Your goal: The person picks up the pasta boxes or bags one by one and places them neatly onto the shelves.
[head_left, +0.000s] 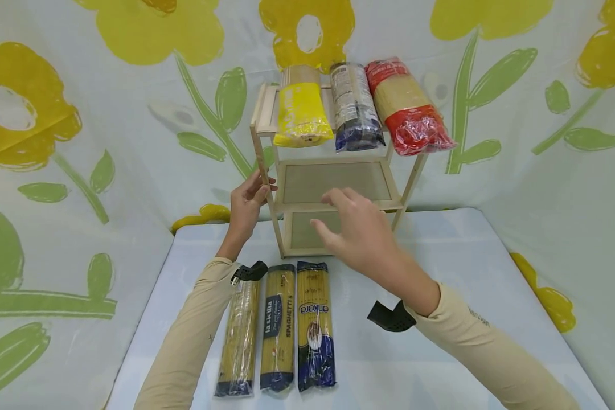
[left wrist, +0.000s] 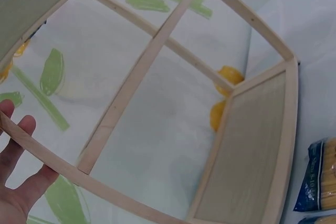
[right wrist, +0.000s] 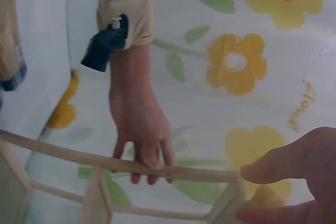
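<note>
A wooden shelf rack [head_left: 338,208] with three tiers stands on the white table. My left hand [head_left: 248,205] grips its left front post, thumb on one side and fingers behind; the left wrist view shows the same hand [left wrist: 21,177] at the post. In front of the middle tier hovers my right hand [head_left: 361,233], thumb and fingers apart with nothing held. In the right wrist view, the right thumb and a finger [right wrist: 294,166] appear beside the rack's upper corner; whether they touch it I cannot tell.
On the top tier lie a yellow pasta pack [head_left: 303,114], a dark clear-wrapped pack [head_left: 357,108] and a red pasta pack [head_left: 410,108], overhanging the front. Three spaghetti packs, including La Sicilia [head_left: 278,330] and Ankara [head_left: 315,330], lie on the table [head_left: 415,364]. Flowered cloth [head_left: 133,142] surrounds everything.
</note>
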A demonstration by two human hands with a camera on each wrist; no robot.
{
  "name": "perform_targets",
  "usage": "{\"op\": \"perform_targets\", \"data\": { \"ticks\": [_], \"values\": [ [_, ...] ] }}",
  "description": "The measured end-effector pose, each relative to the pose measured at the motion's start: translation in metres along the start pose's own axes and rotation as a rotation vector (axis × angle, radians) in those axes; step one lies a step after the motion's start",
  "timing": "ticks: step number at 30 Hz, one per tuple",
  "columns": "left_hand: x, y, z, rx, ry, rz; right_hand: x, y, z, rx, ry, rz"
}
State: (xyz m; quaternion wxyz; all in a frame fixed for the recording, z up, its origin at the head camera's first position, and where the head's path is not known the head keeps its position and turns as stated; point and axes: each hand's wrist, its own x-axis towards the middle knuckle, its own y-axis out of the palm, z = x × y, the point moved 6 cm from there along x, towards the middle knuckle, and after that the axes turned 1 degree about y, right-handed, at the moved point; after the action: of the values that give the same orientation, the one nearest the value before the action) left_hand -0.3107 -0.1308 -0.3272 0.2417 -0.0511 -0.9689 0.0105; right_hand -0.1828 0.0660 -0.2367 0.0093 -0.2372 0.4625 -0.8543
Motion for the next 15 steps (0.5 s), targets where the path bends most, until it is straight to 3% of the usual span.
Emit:
{"op": "perform_targets", "data": {
  "ticks": [8,15],
  "values": [
    [0.0,0.001,0.002,-0.027,-0.02,-0.004,-0.021,0.026,-0.021,-0.001,0.025,0.037],
    [0.0,0.001,0.001,-0.024,-0.023,-0.01,-0.048,0.061,-0.037,0.015,0.058,0.109]
  ]
}}
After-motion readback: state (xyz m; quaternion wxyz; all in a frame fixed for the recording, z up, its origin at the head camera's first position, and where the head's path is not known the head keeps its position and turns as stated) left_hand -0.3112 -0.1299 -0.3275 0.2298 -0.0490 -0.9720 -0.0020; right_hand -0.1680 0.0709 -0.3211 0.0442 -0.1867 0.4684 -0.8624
